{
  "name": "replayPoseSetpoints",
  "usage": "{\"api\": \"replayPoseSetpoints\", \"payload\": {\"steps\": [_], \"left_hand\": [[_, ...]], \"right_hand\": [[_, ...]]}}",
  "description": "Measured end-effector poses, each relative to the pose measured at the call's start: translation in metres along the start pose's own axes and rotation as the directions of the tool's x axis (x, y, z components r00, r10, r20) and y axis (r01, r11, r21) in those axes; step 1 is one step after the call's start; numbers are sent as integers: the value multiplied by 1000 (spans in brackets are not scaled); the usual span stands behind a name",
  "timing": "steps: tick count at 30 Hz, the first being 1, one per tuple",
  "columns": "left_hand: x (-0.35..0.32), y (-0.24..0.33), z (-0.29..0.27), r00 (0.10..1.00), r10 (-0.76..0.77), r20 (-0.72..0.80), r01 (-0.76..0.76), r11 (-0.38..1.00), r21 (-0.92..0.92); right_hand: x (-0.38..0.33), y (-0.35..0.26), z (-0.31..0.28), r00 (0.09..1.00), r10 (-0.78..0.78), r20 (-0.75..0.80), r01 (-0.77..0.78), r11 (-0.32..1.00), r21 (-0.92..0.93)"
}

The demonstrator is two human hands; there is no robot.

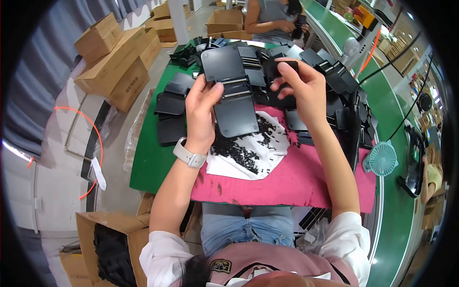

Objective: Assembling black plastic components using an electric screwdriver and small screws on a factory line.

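My left hand (202, 112), with a pale watch at its wrist, grips a black two-panel plastic part (237, 116) by its left edge. The part is held up over the table, its two flat panels joined by a narrow ridged middle with metallic strips. To the right, my right hand (306, 88) has its fingers curled round a dark plastic piece (273, 71), whose exact shape is hard to make out against the black parts behind. Below both hands, many tiny black pieces (244, 155) are heaped on a white cloth (272, 165).
The cloth lies on a pink mat (306, 179) over a green table (148, 167). Black plastic panels (170, 104) are stacked left, behind and right. A small turquoise fan (382, 158) stands right. Cardboard boxes (119, 81) stand left. Across the table, another person (272, 21) handles a dark object.
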State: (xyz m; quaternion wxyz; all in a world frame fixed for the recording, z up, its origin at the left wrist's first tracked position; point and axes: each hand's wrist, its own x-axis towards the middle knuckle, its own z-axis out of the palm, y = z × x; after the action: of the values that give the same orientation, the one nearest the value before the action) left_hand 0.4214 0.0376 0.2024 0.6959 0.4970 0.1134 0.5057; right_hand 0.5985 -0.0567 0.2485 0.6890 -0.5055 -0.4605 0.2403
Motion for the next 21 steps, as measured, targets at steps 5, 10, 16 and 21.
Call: {"api": "replayPoseSetpoints", "payload": {"steps": [5, 10, 16, 21], "left_hand": [[-16, -13, 23, 976, -31, 218, 19, 998, 59], [-22, -17, 28, 960, -30, 280, 17, 999, 50], [-22, -17, 28, 964, -42, 264, 32, 999, 40], [-23, -16, 26, 954, -14, 298, -22, 993, 115]], "right_hand": [[-38, -15, -3, 972, 184, 144, -207, 964, 164], [-51, -12, 2, 987, 115, 116, -117, 993, 18], [-55, -8, 0, 986, 144, 82, -148, 988, 47], [-53, -5, -3, 950, -273, 150, 297, 653, -696]]}}
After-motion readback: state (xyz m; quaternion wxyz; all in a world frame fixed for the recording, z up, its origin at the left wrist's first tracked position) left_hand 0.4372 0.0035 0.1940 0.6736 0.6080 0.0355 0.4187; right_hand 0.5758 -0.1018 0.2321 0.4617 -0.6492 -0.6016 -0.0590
